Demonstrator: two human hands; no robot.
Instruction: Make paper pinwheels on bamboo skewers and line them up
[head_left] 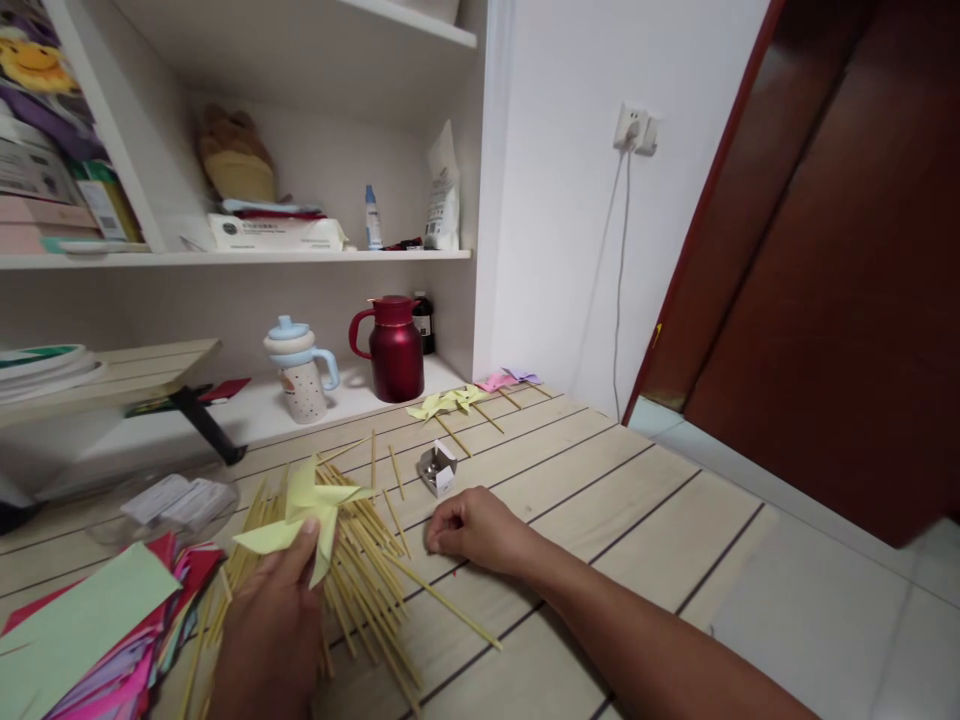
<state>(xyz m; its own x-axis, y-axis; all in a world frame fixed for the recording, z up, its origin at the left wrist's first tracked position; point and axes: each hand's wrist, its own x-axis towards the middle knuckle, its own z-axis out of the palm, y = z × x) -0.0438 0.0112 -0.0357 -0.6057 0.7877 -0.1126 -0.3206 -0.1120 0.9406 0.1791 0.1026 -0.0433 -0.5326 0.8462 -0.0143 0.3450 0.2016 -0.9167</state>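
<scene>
Currently, a pinwheel (322, 505) is pinched by the left hand (271, 610); the right hand (472, 528) (three o'clock from it) is curled, contents unclear.

White shelving (337, 258) beside a wall socket (628, 125) and a dark red door (825, 250).
On the lowest level a red jug (397, 358) stands upright, its handle to the left, with a dark bottle (425, 325) partly hidden behind it; left of the jug stands a speckled cup (303, 392) with a pale blue lid and handle. The shelf above carries a white packet (277, 235), a small blue-capped bottle (373, 222) and an upright white pouch (444, 200). At far left, a smiling yellow toy (34, 65) sits above a pink box (45, 232). A thin cable (620, 290) hangs from the socket.
</scene>
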